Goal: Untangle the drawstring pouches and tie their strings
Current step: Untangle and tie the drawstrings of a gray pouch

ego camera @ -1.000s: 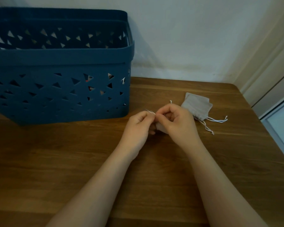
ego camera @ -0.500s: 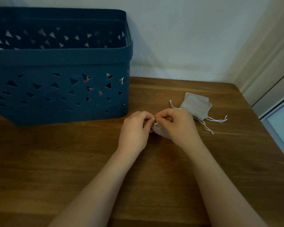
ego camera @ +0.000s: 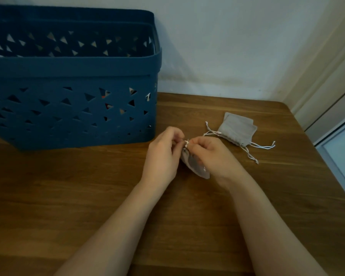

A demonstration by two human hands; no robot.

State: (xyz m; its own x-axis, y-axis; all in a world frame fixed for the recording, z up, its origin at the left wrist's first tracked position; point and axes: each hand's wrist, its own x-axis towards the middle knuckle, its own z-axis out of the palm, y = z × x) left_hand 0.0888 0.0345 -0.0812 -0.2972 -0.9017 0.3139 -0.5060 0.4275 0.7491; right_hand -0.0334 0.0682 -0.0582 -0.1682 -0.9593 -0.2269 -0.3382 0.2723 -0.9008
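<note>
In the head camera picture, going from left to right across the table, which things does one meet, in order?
Blue basket → left hand → the small grey pouch held between both hands → right hand → the grey pouches lying on the table, with white strings trailing to the right.

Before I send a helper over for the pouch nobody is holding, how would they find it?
Start at the blue basket on the wooden table; look right, past the hands. The loose pouch lies flat near the table's right corner, white strings splayed, unlike the one pinched between the fingers.
</note>
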